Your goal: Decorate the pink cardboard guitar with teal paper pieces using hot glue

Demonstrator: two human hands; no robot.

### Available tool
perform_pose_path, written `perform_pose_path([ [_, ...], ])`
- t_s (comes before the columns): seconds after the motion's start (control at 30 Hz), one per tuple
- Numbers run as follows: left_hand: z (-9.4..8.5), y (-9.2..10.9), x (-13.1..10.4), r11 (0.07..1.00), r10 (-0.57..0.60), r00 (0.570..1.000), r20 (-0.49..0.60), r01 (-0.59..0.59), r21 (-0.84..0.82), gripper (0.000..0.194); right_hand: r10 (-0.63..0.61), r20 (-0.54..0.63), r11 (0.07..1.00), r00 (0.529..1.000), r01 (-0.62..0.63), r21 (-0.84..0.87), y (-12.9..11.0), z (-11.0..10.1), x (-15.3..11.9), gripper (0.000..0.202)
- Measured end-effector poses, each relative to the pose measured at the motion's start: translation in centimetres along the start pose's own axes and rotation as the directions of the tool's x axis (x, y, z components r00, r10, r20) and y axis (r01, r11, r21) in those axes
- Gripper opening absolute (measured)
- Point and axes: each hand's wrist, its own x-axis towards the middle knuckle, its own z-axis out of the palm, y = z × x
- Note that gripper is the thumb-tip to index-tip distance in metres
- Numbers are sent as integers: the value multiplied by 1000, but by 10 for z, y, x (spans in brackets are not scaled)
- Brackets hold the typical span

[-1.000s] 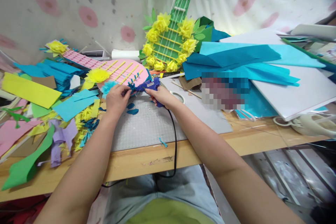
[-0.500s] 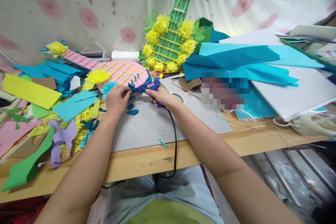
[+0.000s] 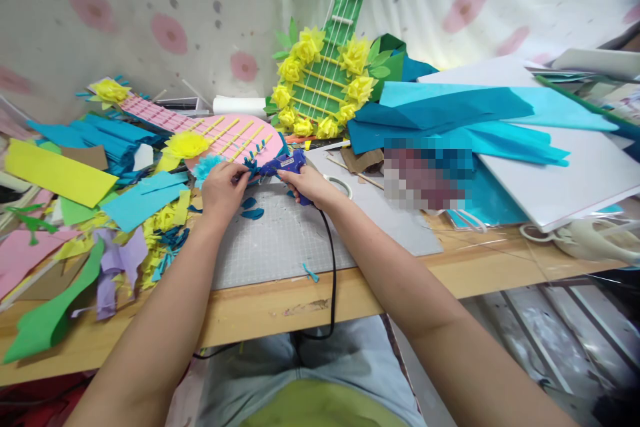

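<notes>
My left hand [image 3: 223,188] pinches a small dark blue paper flower [image 3: 251,165] at the lower edge of the pink paper guitar [image 3: 257,137]. My right hand [image 3: 309,185] is wrapped round a blue glue gun [image 3: 284,163], whose nozzle points left, close to the flower; whether it touches is hidden. A light blue paper flower [image 3: 207,168] and a yellow one [image 3: 186,145] sit on the guitar. Loose dark blue petals [image 3: 253,213] lie on the grey cutting mat [image 3: 280,247] beneath my hands.
A green paper guitar [image 3: 320,87] with yellow flowers stands behind. Paper scraps [image 3: 120,260] crowd the left; blue sheets [image 3: 450,110] and white boards [image 3: 565,173] fill the right. A roll of tape [image 3: 342,185] lies beside my right wrist. The black cord [image 3: 334,267] hangs over the table edge.
</notes>
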Motion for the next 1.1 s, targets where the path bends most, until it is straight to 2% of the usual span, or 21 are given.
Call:
perform_pose_path([
  [0.17,0,0,0,1000,0,1000,-2,0,-6,11,-3,-5,1000,1000,4,19,0,1,0,25],
  [0.5,1,0,-1,999,34,999,-1,-34,-1,12,34,44,982,998,-41,183,7,-3,3,17],
  [0.63,-3,3,-4,993,120,993,-4,-120,1,20,45,-10,977,999,-42,208,4,-11,-3,16],
  [0.8,-7,6,-10,983,181,983,-10,-181,5,43,26,-65,977,998,-12,215,2,-30,-16,18],
  [0.87,-7,5,-11,984,179,984,-24,-179,-1,44,10,-100,971,995,14,239,4,-37,-19,15],
  [1.0,-7,5,-8,996,86,994,-72,-86,2,39,8,-164,970,986,32,241,10,-46,-21,18],
  [1.1,-11,6,-6,997,83,996,-23,-83,5,44,-4,-209,968,978,56,243,12,-47,-19,23],
])
